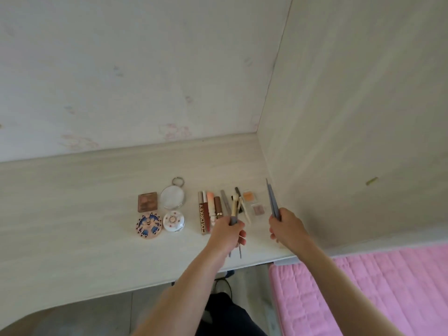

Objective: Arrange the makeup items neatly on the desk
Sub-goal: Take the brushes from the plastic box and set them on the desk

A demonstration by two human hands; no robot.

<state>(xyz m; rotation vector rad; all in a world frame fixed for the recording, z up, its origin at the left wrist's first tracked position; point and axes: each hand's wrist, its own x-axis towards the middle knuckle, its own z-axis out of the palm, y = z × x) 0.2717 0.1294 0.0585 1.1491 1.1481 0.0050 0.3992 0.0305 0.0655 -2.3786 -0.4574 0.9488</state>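
Left hand point(230, 230) is gripping a bunch of brushes point(234, 209), its grip closed round the handles; thin ends are sticking out below the fist toward 6 o'clock. Likely gathering loose tools so they can go down as one group.

Right hand point(283, 226) is gripping two slim grey sticks point(271, 202), grip closed, tips pointing to 11 o'clock, lifted off the tabletop point(72, 202) near the side panel. Probably waiting for a slot at the row's 3 o'clock end.

The makeup is lying mid-tabletop. At 9 o'clock, four compacts are sitting in a tidy square: brown palette point(147, 202), round mirror point(173, 200), patterned disc point(148, 226), white compact point(174, 221). Tubes point(209, 209) are lying side by side, parallel, just left of the left hand. Two small pans point(252, 202) are resting between the hands.

Writing: one tube is reading "COLORKEY" point(202, 218) along its length. Nothing else legible.
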